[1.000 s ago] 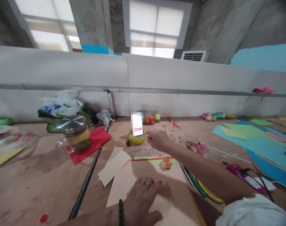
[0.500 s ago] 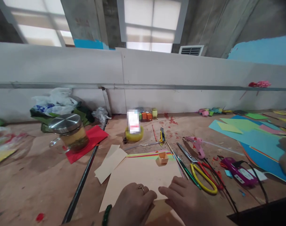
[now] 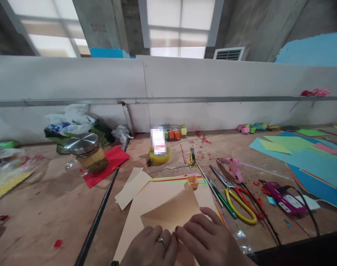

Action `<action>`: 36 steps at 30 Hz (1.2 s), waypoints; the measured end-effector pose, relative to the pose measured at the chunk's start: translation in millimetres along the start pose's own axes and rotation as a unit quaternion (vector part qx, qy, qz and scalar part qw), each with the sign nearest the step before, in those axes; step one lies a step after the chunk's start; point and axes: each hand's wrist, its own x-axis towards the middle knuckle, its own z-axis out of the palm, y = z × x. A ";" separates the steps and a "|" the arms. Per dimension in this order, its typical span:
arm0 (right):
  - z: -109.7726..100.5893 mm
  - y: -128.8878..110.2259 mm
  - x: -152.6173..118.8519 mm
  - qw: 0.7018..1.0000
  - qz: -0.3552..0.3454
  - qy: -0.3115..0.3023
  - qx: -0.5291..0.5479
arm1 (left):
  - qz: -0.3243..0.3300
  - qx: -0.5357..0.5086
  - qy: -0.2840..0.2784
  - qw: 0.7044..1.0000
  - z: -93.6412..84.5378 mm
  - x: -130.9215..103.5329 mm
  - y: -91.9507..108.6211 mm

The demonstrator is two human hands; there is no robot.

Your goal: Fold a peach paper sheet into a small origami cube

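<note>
My left hand [image 3: 153, 246], with a ring on one finger, and my right hand [image 3: 208, 238] meet at the bottom of the view. Both are closed on the near edge of a peach paper piece [image 3: 172, 210], whose far side stands tilted up. Under it lies a stack of coloured sheets with a peach sheet [image 3: 136, 218] on top. A small folded peach paper box [image 3: 193, 182] sits on the stack's far edge, right behind the raised piece. My thumbs and the paper's gripped edge are partly hidden by my fingers.
Right of the stack lie scissors [image 3: 240, 212], a pink glue gun [image 3: 235, 170] and a purple device [image 3: 286, 201] with a cord. Beyond are a utility knife [image 3: 192, 157] and a yellow tape roll [image 3: 159, 157]. At left, a glass tea mug [image 3: 92, 160] rests on red paper [image 3: 117, 157].
The peach paper between my hands has come up, its far side now raised above the stack. My hands have moved slightly lower and closer together. The view has shifted a little.
</note>
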 end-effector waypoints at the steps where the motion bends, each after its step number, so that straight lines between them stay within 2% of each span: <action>1: 6.1 -2.9 -1.5 1.000 -0.003 -0.002 0.010 | 0.004 0.007 -0.010 1.000 4.1 -2.2 4.1; 4: 18.8 -4.8 -10.9 0.998 0.012 -0.001 0.063 | -0.017 -0.036 -0.044 0.998 13.2 -10.5 9.1; 7: 21.4 0.0 -21.6 0.993 0.039 0.010 0.115 | -0.022 -0.091 -0.026 0.995 12.9 -18.5 1.7; 11: 18.5 5.5 -26.9 0.994 0.035 0.028 0.105 | 0.005 -0.054 -0.010 0.998 7.1 -26.7 -9.5; 14: 17.2 4.3 -25.9 0.996 0.040 0.011 0.074 | 0.017 -0.020 -0.003 1.000 8.0 -30.7 -6.9; 17: 19.9 -0.2 -27.9 0.996 0.033 -0.022 0.086 | 0.025 -0.008 -0.037 0.999 13.1 -33.6 1.9; 21: 27.6 -2.8 -38.1 0.989 0.048 -0.038 0.138 | 0.039 -0.025 -0.090 0.995 22.3 -39.2 9.9; 26: 31.7 2.2 -48.9 0.981 0.077 -0.087 0.157 | -0.007 -0.067 -0.134 0.989 29.0 -48.1 8.7; 31: 27.1 5.4 -50.6 0.974 0.098 -0.093 0.182 | -0.043 -0.091 -0.076 0.992 25.1 -55.2 10.3; 36: 15.1 9.3 -47.1 0.951 0.126 -0.165 0.231 | -0.098 -0.106 -0.047 0.988 24.7 -65.6 16.7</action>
